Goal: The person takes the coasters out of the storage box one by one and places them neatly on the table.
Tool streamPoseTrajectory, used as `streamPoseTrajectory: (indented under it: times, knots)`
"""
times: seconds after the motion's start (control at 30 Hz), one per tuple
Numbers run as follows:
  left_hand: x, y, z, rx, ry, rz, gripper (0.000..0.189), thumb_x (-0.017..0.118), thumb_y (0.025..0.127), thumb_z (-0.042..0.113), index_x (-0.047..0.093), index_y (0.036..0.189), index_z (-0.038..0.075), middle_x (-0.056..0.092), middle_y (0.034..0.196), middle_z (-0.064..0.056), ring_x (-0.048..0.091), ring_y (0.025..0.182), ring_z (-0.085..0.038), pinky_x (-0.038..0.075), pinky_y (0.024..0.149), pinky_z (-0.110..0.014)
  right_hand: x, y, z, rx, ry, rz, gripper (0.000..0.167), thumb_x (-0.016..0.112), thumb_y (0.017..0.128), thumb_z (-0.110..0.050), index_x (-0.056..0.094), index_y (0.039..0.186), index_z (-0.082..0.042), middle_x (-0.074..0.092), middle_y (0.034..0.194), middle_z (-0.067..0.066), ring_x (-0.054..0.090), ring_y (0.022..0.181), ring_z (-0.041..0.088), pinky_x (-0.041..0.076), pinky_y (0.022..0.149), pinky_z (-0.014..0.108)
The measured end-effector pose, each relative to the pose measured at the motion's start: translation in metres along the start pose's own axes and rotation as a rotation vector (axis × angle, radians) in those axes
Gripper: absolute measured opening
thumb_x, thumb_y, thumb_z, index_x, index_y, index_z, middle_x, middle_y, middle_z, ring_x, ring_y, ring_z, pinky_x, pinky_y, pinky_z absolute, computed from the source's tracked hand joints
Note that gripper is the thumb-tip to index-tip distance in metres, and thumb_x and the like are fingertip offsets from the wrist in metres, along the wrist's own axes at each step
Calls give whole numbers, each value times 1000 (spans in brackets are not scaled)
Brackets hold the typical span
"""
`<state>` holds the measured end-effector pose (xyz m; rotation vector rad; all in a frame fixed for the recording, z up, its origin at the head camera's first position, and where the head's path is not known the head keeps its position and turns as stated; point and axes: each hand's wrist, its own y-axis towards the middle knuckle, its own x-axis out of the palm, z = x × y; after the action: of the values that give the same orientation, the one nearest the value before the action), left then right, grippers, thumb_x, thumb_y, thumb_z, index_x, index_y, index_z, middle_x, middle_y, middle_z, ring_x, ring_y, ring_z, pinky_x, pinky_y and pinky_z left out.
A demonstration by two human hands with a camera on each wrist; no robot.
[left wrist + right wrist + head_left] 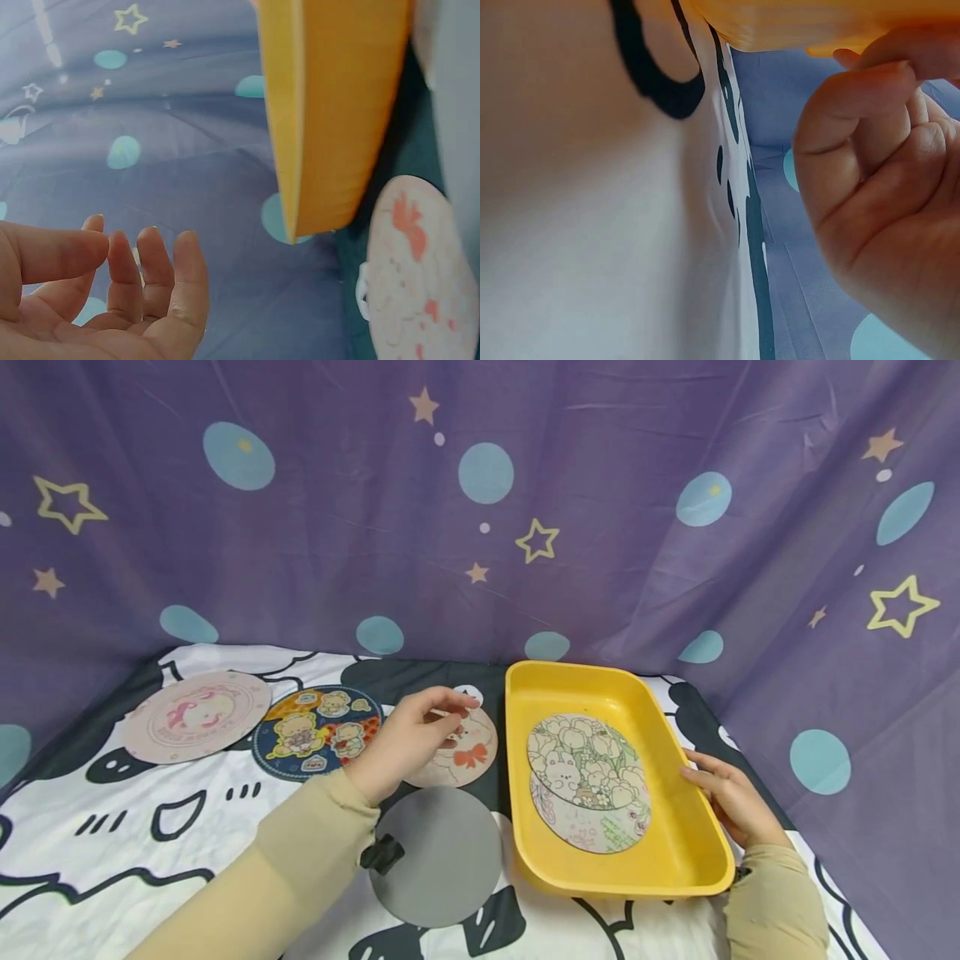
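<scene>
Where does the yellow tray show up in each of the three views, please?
Head: yellow tray right of centre, right hand at its right rim.
Left wrist: its side wall fills the upper middle.
Right wrist: only an edge along the top.
Shared landmark: the purple star backdrop.

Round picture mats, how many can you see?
6: pink mat, bear mat, bow mat under left hand, grey mat, two stacked in yellow tray; more may hide.
</scene>
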<state>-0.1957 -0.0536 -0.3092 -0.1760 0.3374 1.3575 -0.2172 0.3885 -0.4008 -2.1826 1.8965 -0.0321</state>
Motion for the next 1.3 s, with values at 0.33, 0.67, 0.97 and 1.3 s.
streamPoseTrajectory:
  times: [0.33, 0.67, 0.97, 1.3]
  knots:
    - [7, 9, 14, -21, -75, -25, 28, 53, 103, 13, 61, 129, 10, 59, 128, -10, 59, 115, -30, 57, 95, -37, 0, -1, 0, -10, -15, -5, 63, 54, 102, -22, 25, 153, 3, 73, 100, -13, 72, 86, 9, 60, 77, 26]
    - [18, 30, 17, -112, -336, 1, 32, 52, 102, 8, 57, 133, 8, 57, 129, -11, 59, 102, -21, 57, 93, -34, 0, -2, 1, -8, 5, -3, 56, 55, 102, -23, 34, 150, -4, 73, 101, -12, 72, 87, 9, 60, 78, 26]
    - [32, 43, 16, -151, -463, 62, 29, 56, 101, 10, 61, 130, 8, 60, 124, -10, 61, 101, -24, 58, 90, -31, 2, -1, 0, 2, -5, 8, 61, 56, 102, -24, 30, 152, 0, 73, 100, -12, 72, 86, 9, 60, 78, 25]
    - [39, 58, 17, -249, -634, 54, 30, 54, 101, 9, 60, 130, 10, 58, 126, -8, 59, 99, -20, 56, 95, -31, 1, -2, 1, 4, -2, 7, 60, 56, 102, -24, 31, 151, -1, 73, 100, -11, 72, 86, 10, 60, 78, 26]
